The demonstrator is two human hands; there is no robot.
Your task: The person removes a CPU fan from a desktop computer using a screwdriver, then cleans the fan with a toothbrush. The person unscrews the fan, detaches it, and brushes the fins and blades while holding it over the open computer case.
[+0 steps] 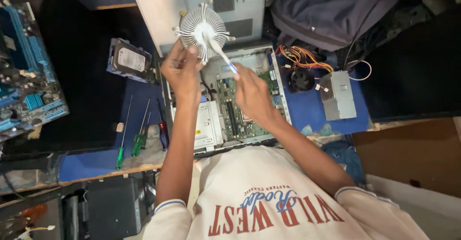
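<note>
My left hand (181, 69) holds a round silver finned heatsink (202, 31) up above an open computer case (283, 106). My right hand (250, 92) grips a thin white and blue tool (221, 53) whose tip touches the middle of the heatsink. Below both hands lies the green motherboard (240, 117) inside the case, beside a white drive cage (207, 125).
A hard drive (129, 60) lies left of the case. Several screwdrivers (139, 129) rest on the blue mat (312, 110). A power supply (337, 95), a black fan (301, 80) and coloured wires (302, 56) sit right. Another motherboard (26, 77) is at far left.
</note>
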